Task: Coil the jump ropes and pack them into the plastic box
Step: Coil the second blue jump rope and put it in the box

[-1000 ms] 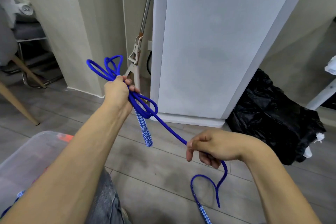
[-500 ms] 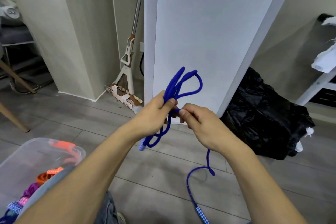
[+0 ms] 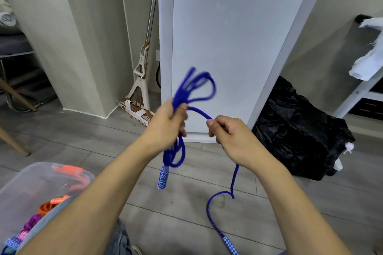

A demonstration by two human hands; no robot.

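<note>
Head camera looks down at two bare hands working a long blue woven jump rope [image 3: 199, 111]. The left hand [image 3: 165, 128] has its fingers curled tight around a bunch of loops. Some loops stick up above those fingers and look blurry. More loops and one blue-and-white patterned handle [image 3: 162, 178] hang below them. The right hand [image 3: 230, 136] pinches a single strand just beside the left hand, with its fingers curled in. From under the right fingers the rope drops to the floor, and the second handle [image 3: 230, 244] lies there. The rope looks soft, light and floppy, so loops could slip loose. I think the middle of the bunch is the best place to hold. A clear plastic box [image 3: 41, 174] sits well below and left of the left fingers, with orange and pink ropes [image 3: 44, 208] inside.
</note>
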